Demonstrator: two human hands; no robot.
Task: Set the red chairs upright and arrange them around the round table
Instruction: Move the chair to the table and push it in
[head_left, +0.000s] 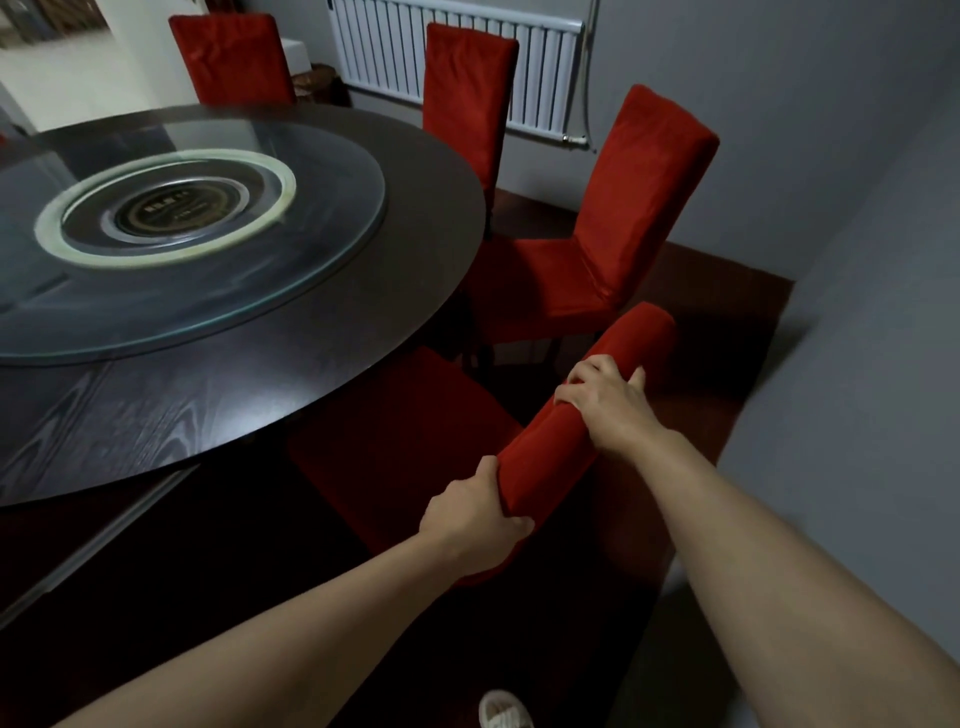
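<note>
Turntable label text too blurred to read. Left hand (475, 519) and right hand (605, 397) both clamp the nearest red chair (587, 405) backrest top; round table (363, 338) left of them, next red chair (597, 244) just beyond.

A dark wooden floor (675, 291) is carrying a round table (363, 332), which is bearing a glass turntable (311, 270), with four red chairs (597, 249) standing around it.

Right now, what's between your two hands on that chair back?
Head view: only the red top edge of the held chair spans between the left hand and the right hand; both grip it, nothing else in between.
</note>
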